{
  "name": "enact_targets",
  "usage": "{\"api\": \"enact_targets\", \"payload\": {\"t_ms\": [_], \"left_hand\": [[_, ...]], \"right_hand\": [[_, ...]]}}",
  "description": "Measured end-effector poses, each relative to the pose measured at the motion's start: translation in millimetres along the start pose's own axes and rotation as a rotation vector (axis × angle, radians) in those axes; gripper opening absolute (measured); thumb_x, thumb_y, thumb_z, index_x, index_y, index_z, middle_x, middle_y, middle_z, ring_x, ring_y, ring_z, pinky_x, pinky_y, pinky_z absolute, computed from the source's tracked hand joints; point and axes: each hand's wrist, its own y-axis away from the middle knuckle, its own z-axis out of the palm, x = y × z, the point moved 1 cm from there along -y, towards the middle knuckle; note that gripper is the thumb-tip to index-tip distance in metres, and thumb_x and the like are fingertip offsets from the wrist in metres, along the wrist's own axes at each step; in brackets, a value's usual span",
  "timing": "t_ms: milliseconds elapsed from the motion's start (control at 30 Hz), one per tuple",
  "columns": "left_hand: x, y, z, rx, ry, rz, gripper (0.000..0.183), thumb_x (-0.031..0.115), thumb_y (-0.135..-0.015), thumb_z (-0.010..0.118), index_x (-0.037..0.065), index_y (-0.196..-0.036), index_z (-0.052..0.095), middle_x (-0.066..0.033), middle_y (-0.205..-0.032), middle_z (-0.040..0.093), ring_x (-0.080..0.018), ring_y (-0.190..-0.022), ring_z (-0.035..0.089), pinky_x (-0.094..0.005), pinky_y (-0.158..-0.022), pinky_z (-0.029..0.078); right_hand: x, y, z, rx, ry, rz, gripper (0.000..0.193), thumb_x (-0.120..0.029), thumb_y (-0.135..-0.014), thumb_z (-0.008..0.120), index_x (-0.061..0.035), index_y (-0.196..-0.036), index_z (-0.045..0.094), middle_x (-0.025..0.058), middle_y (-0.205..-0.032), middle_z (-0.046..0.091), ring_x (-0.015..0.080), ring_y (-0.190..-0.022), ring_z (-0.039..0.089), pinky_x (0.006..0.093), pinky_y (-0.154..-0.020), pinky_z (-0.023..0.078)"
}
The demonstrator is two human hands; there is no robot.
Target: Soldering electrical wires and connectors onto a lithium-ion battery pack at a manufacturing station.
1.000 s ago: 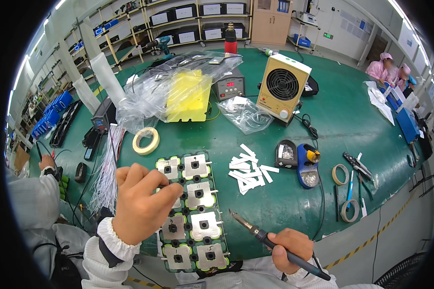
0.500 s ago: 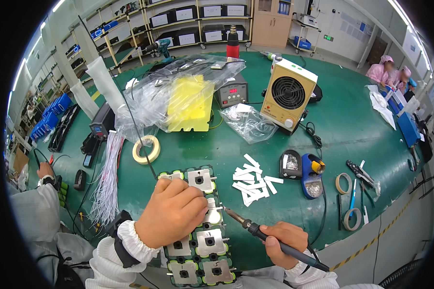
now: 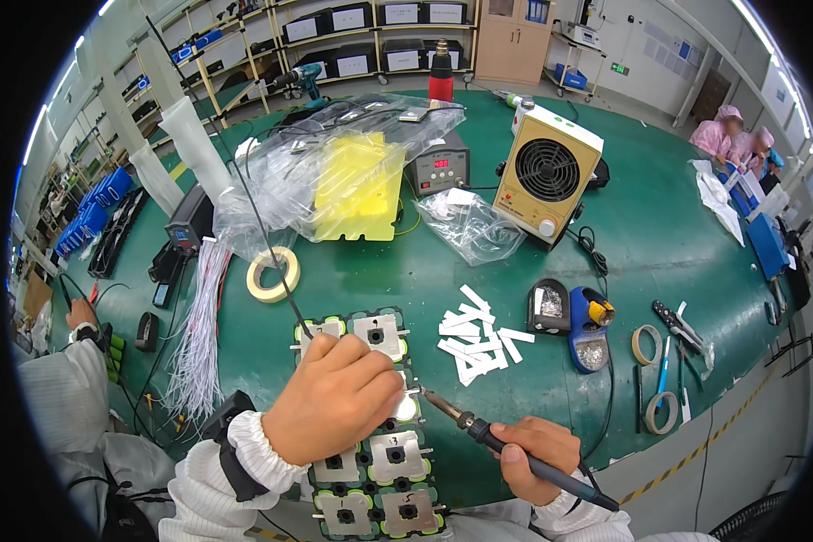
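The right hand (image 3: 540, 454) grasps a soldering iron (image 3: 490, 436), tip toward ten o'clock, near the battery pack (image 3: 381, 459); the left hand (image 3: 336, 397) curls over it, grip hidden.

I hold a dark-handled soldering iron (image 3: 484, 434) slanted at lower right, its tip (image 3: 428, 395) toward upper left, beside a block of cells (image 3: 393, 447) with silver plates (image 3: 388, 345), flat at lower centre, partly covered.

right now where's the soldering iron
In the head view, the soldering iron is lower right, in the right hand, its tip by the right edge of the battery pack, below-left of the white strips.
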Motion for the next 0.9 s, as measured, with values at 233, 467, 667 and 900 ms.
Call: {"api": "enact_targets", "payload": {"t_ms": [233,467,667,900], "left_hand": [[0.7,-0.3,5.7,-0.019,-0.010,0.017,0.016,0.012,-0.079,0.077,0.010,-0.088,0.064,0.0004,-0.088,0.057,-0.0198,-0.087,0.053,-0.0361,-0.078,0.039],[2.2,-1.8,2.6,-0.027,-0.058,-0.020,0.019,0.013,-0.078,0.079,0.014,-0.094,0.069,0.0022,-0.090,0.063,-0.0211,-0.088,0.056,-0.0396,-0.081,0.038],[-9.4,5.4,-27.8,0.183,-0.336,-0.116,0.020,0.013,-0.071,0.078,0.018,-0.088,0.069,0.0029,-0.073,0.044,-0.0190,-0.075,0.048,-0.0369,-0.070,0.033],[-29.3,15.3,-32.5,0.201,-0.210,-0.137,0.019,0.004,-0.076,0.079,0.010,-0.091,0.070,-0.0026,-0.073,0.051,-0.0236,-0.068,0.045,-0.0389,-0.065,0.033]], "right_hand": [[0.1,0.5,-1.2,-0.011,-0.004,0.008,0.026,-0.017,-0.095,0.065,0.0068,-0.102,0.073,0.0113,-0.066,0.068,0.0213,-0.055,0.067,0.0321,-0.054,0.053],[0.1,0.0,-0.2,0.007,-0.012,-0.001,0.026,-0.016,-0.094,0.065,0.0073,-0.102,0.073,0.0112,-0.066,0.068,0.0208,-0.055,0.067,0.0316,-0.054,0.053],[0.0,0.8,0.3,0.013,-0.013,0.001,0.026,-0.016,-0.094,0.065,0.0077,-0.101,0.073,0.0111,-0.066,0.068,0.0208,-0.055,0.067,0.0313,-0.054,0.053],[-0.1,0.5,-0.3,-0.004,-0.005,0.008,0.026,-0.016,-0.094,0.065,0.0077,-0.100,0.073,0.0117,-0.066,0.068,0.0212,-0.056,0.068,0.0315,-0.054,0.054]]}}
